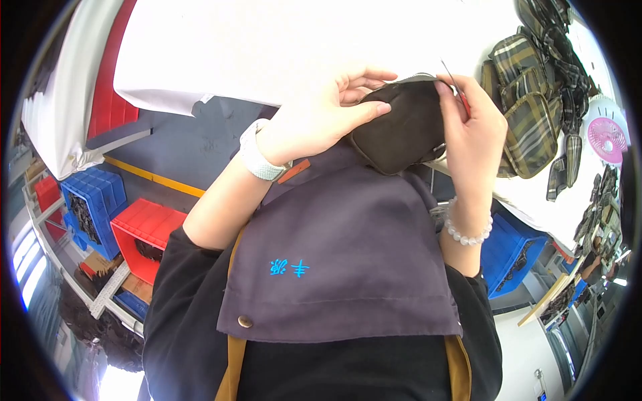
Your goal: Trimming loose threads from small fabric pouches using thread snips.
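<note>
A small dark olive-brown fabric pouch [404,127] is held up in front of my apron, at the near edge of the white table. My left hand [334,110] grips its upper left side, with the thumb on the front and the fingers behind the rim. At the upper right corner, my right hand [473,120] pinches the pouch's edge between thumb and fingers. That same hand keeps a thin pointed metal tool with a red handle [464,103] tucked in it, the tip pointing up and left. The inside of the pouch is hidden from view.
The white table [221,47] spreads ahead. A pile of plaid bags [528,107] lies at its right, beside a pink fan [606,140]. Blue crates [100,194] and a red crate [148,230] stand at the left; another blue crate [511,250] is at the lower right.
</note>
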Action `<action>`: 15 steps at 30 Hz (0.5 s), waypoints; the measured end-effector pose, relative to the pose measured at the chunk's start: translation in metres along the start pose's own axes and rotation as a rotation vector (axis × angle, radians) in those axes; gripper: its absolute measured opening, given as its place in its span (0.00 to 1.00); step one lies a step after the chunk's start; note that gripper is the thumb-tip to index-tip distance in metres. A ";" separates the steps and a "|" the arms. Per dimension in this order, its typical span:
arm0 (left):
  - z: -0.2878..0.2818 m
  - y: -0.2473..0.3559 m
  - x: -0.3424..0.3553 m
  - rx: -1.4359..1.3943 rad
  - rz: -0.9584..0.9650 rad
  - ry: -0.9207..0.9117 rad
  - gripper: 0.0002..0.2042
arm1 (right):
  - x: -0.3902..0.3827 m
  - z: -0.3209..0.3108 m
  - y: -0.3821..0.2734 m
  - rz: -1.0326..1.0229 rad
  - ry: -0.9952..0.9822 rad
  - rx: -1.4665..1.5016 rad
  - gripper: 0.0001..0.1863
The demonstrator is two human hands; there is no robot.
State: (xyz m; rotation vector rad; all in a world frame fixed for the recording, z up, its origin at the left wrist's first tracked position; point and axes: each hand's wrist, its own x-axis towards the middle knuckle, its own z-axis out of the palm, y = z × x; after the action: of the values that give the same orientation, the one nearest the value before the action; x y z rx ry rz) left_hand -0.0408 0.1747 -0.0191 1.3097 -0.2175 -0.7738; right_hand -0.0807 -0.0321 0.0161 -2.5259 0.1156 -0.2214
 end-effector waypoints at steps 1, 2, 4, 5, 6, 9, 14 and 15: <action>0.000 -0.001 0.000 0.003 -0.002 -0.007 0.21 | 0.000 0.004 -0.004 -0.034 0.068 -0.020 0.07; 0.000 -0.001 -0.002 -0.028 -0.006 0.002 0.21 | 0.002 0.002 -0.011 -0.033 -0.004 -0.013 0.08; 0.001 0.000 -0.005 -0.057 -0.011 0.011 0.20 | 0.003 0.004 -0.008 -0.103 -0.003 0.009 0.08; 0.000 0.002 -0.007 -0.099 -0.017 0.013 0.20 | 0.004 0.005 -0.005 -0.178 -0.004 0.029 0.09; 0.000 0.003 -0.008 -0.140 -0.023 0.016 0.19 | 0.007 0.007 0.003 -0.195 -0.013 0.129 0.08; 0.003 0.004 -0.010 -0.096 -0.046 0.085 0.14 | 0.009 0.015 0.021 -0.114 -0.143 0.421 0.07; -0.004 0.001 -0.016 -0.140 -0.071 0.049 0.06 | 0.005 0.004 0.022 0.118 -0.333 0.950 0.06; -0.004 0.001 -0.017 -0.160 -0.020 0.003 0.04 | 0.005 0.006 0.023 0.118 -0.333 0.949 0.06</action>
State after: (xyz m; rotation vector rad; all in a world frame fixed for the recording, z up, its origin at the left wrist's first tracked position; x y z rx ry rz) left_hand -0.0506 0.1890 -0.0144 1.1636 -0.1372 -0.7899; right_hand -0.0753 -0.0487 -0.0009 -1.5724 0.0144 0.1684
